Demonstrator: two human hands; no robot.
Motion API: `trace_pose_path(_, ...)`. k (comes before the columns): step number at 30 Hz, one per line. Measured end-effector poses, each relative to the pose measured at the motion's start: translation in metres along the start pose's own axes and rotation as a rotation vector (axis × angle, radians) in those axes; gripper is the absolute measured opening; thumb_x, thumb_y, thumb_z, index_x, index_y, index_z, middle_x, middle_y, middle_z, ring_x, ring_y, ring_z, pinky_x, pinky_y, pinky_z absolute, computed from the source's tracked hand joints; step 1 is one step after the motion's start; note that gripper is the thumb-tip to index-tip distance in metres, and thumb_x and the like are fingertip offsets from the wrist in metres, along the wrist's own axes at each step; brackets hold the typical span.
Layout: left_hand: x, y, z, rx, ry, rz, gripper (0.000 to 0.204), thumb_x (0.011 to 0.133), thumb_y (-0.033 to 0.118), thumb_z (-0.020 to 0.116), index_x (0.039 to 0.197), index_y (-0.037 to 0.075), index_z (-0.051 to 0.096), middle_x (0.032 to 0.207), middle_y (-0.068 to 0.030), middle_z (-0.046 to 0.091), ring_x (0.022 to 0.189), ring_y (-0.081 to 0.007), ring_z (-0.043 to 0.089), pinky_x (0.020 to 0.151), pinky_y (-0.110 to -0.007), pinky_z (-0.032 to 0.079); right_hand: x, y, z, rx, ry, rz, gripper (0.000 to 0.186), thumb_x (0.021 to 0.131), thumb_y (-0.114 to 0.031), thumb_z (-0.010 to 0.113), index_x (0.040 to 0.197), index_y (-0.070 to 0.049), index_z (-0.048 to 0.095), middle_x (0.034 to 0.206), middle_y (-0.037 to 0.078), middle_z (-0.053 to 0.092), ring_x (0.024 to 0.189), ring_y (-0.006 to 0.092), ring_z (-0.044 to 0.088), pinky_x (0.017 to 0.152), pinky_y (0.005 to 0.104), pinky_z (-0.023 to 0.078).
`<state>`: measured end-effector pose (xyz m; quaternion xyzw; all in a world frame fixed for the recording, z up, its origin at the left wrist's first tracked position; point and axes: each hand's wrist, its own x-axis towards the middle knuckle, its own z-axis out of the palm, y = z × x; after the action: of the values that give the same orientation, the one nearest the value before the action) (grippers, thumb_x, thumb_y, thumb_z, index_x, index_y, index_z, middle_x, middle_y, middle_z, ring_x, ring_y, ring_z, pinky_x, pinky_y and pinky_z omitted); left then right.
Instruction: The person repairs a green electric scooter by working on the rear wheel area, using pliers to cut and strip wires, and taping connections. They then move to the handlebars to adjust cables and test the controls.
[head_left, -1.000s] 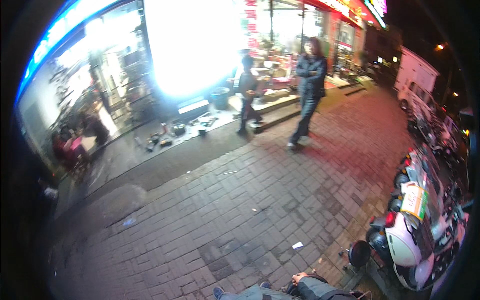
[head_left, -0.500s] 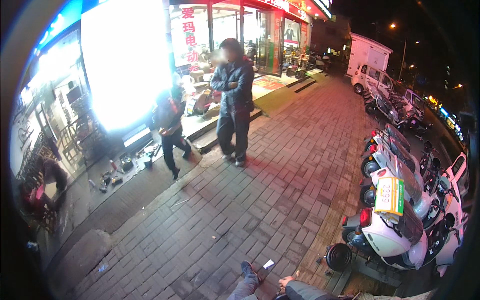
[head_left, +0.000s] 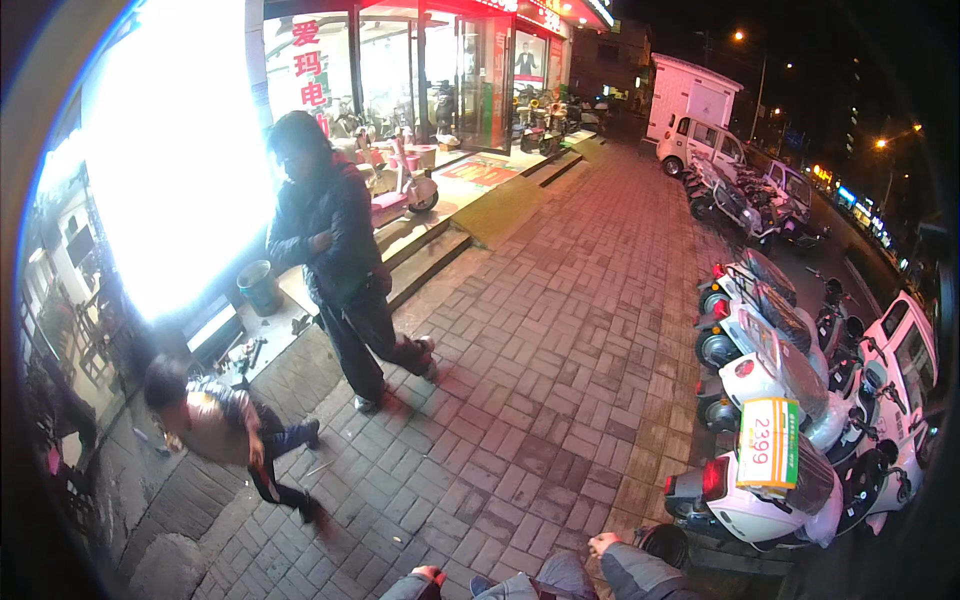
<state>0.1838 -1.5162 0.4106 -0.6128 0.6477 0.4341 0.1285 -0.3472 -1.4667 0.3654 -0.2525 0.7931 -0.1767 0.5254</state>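
Observation:
My right hand (head_left: 602,543) is at the lower edge, its fingers curled in and no object showing in it. It comes out of a grey sleeve (head_left: 640,570) beside my bent leg (head_left: 565,572). Further left, my left hand (head_left: 430,574) barely shows past its grey cuff; it is small and reddish, and its fingers are too unclear to read. Both hands are over the paving (head_left: 480,500) and touch nothing that I can see. Nearest to my right hand is a dark round object (head_left: 664,545) by the parked scooters.
White scooters (head_left: 760,490) line the right side, one with a price card (head_left: 768,443). A person in dark clothes (head_left: 335,250) walks at the left; another person (head_left: 225,425) moves in front. Steps (head_left: 430,262) lead to a lit shop; a bucket (head_left: 260,288) stands near a bright panel.
The view has moved forward and turned right. Both people appear nearer and further left, the dark-clothed one now striding. My left hand has come into view; my right hand appears slightly further right.

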Motion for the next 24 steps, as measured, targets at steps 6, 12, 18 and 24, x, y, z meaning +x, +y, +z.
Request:
trace_pose_path(6, 0.061, 0.039, -0.047, -0.072, 0.026, -0.059, 0.046, 0.088, 0.050, 0.065, 0.113, 0.012, 0.075, 0.109, -0.0145, 0.075, 0.107, -0.0326, 0.069, 0.097, -0.042, 0.053, 0.129, 0.019, -0.054, -0.114, 0.050, 0.258, 0.029, 0.100, -0.023, 0.059, 0.107, 0.002, 0.073, 0.091, 0.015, 0.074, 0.073, 0.0262, 0.071, 0.059, 0.0403, 0.058)
trace_pose_path(12, 0.141, 0.091, -0.075, -0.165, 0.042, -0.207, 0.046, 0.088, 0.050, 0.065, 0.113, 0.013, 0.075, 0.109, -0.0141, 0.075, 0.107, -0.0322, 0.069, 0.097, -0.042, 0.052, 0.248, -0.076, -0.040, -0.112, -0.074, 0.291, 0.027, 0.099, -0.020, 0.058, 0.107, 0.002, 0.072, 0.092, 0.016, 0.074, 0.075, 0.0268, 0.071, 0.057, 0.0380, 0.057)
trace_pose_path(18, 0.192, 0.194, -0.134, -0.424, 0.206, -0.286, 0.046, 0.087, 0.050, 0.065, 0.113, 0.013, 0.075, 0.109, -0.0138, 0.075, 0.108, -0.0318, 0.069, 0.098, -0.042, 0.052, 0.309, -0.324, -0.060, -0.148, -0.241, 0.045, 0.025, 0.097, -0.019, 0.059, 0.105, 0.001, 0.072, 0.090, 0.016, 0.074, 0.069, 0.0260, 0.071, 0.055, 0.0351, 0.055)
trace_pose_path(24, 0.223, 0.228, -0.180, -0.658, 0.381, -0.372, 0.046, 0.087, 0.050, 0.066, 0.113, 0.013, 0.076, 0.109, -0.0135, 0.075, 0.108, -0.0314, 0.069, 0.098, -0.042, 0.052, 0.395, -0.486, -0.041, -0.172, -0.225, -0.130, 0.019, 0.095, -0.014, 0.062, 0.096, 0.004, 0.069, 0.085, 0.017, 0.073, 0.064, 0.0258, 0.070, 0.052, 0.0353, 0.054)
